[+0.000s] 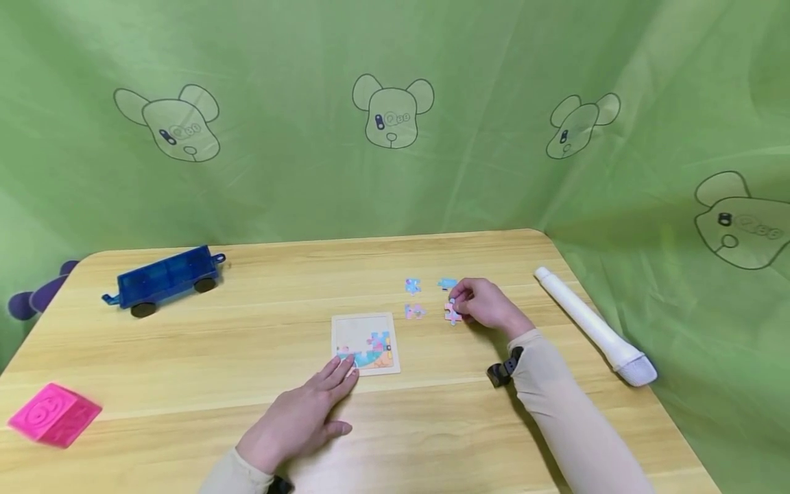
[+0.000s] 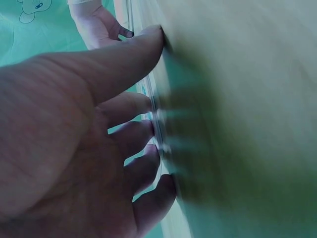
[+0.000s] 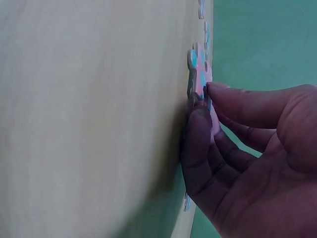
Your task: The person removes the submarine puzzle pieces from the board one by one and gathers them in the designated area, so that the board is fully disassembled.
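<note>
My left hand (image 1: 302, 415) rests with its fingers extended at the lower left of a square jigsaw tray (image 1: 354, 329). Its fingertips touch the tray's lower part; the left wrist view shows the thumb held apart from the fingers. Pieces with a teal, orange and pink picture fill the tray's bottom and right. To the right of the tray, my right hand (image 1: 489, 305) pinches a pink-and-blue puzzle piece (image 1: 452, 313) between thumb and fingers. In the right wrist view, this puzzle piece (image 3: 200, 74) stands just off the tabletop, partly hidden by the fingertips.
Three loose pieces lie near the right hand: a blue one (image 1: 413, 286), a pink one (image 1: 414, 311) and another blue one (image 1: 447, 283). A blue toy wagon (image 1: 166, 278) stands back left, a pink block (image 1: 54, 415) front left. At the right edge lies a white microphone (image 1: 592, 322).
</note>
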### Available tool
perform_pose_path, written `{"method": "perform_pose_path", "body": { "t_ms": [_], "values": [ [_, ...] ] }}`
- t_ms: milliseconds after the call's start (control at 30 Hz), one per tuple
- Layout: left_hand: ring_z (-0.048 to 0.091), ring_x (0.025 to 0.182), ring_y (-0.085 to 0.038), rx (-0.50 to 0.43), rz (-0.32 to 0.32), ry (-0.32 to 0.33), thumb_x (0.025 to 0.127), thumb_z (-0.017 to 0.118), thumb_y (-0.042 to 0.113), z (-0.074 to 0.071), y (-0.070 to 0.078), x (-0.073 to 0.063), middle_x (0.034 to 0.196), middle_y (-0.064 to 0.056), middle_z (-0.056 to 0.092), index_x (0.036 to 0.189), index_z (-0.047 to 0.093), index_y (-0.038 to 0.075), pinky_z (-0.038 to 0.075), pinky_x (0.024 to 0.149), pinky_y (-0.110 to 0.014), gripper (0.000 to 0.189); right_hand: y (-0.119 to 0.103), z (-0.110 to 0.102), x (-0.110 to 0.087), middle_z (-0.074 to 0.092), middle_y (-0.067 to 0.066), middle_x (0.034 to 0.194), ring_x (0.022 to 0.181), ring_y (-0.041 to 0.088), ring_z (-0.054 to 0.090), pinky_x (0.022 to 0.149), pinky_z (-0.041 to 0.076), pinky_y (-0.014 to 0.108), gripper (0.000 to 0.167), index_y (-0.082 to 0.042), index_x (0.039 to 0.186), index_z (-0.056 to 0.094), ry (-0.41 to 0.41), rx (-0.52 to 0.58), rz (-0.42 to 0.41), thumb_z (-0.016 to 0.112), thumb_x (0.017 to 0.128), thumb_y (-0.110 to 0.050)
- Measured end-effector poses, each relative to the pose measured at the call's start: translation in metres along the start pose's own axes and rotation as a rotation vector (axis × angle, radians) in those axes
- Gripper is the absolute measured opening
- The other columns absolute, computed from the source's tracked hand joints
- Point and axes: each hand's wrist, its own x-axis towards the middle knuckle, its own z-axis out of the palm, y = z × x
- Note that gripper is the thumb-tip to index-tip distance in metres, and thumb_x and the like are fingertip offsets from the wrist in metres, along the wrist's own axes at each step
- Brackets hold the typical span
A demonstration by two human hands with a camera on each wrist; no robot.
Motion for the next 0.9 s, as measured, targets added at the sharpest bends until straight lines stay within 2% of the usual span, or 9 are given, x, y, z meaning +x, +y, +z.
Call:
{"method": "perform_pose_path", "body": {
  "t_ms": [200, 333, 433, 667, 900],
  "values": [
    [0.024, 0.144, -0.030, 0.002, 0.016, 0.003, 0.088, 0.073, 0.033, 0.000, 0.000, 0.001, 0.159, -0.012, 0.026, 0.148, 0.043, 0.003, 0.050, 0.094, -0.049, 0.073, 0.000, 0.000, -0.007, 0.051, 0.019, 0.109, 0.097, 0.031, 0.054, 0.086, 0.047, 0.046, 0.024, 0.005, 0.116, 0.059, 0.102, -0.159, -0.036, 0.060, 0.096, -0.009],
    [0.024, 0.144, -0.030, -0.004, 0.007, 0.000, 0.088, 0.073, 0.033, 0.000, 0.000, 0.000, 0.159, -0.012, 0.026, 0.148, 0.042, 0.003, 0.050, 0.093, -0.050, 0.074, -0.012, 0.008, -0.013, 0.048, 0.019, 0.117, 0.098, 0.031, 0.052, 0.084, 0.048, 0.045, 0.027, 0.003, 0.120, 0.058, 0.119, -0.168, -0.090, 0.058, 0.098, -0.013],
    [0.024, 0.145, -0.030, -0.014, 0.001, -0.003, 0.089, 0.073, 0.032, -0.001, 0.000, -0.001, 0.159, -0.011, 0.025, 0.148, 0.042, 0.003, 0.050, 0.093, -0.050, 0.073, -0.029, 0.019, -0.020, 0.050, 0.015, 0.115, 0.095, 0.027, 0.053, 0.079, 0.049, 0.039, 0.025, 0.000, 0.119, 0.058, 0.091, -0.156, -0.165, 0.059, 0.097, -0.012],
    [0.023, 0.145, -0.030, -0.009, 0.002, -0.003, 0.090, 0.072, 0.034, -0.001, -0.001, -0.001, 0.159, -0.011, 0.025, 0.148, 0.042, 0.004, 0.050, 0.093, -0.050, 0.072, -0.066, 0.043, -0.033, 0.061, 0.006, 0.105, 0.095, 0.020, 0.058, 0.086, 0.051, 0.038, 0.019, -0.002, 0.112, 0.063, -0.028, -0.224, -0.355, 0.065, 0.093, -0.005],
    [0.024, 0.145, -0.030, -0.007, 0.004, -0.003, 0.089, 0.072, 0.034, -0.001, -0.002, -0.001, 0.159, -0.011, 0.025, 0.148, 0.042, 0.004, 0.050, 0.094, -0.050, 0.072, -0.079, 0.068, -0.032, 0.061, 0.003, 0.112, 0.103, 0.020, 0.058, 0.093, 0.047, 0.038, 0.027, -0.005, 0.117, 0.065, -0.121, -0.327, -0.420, 0.069, 0.091, -0.008]
  ]
}}
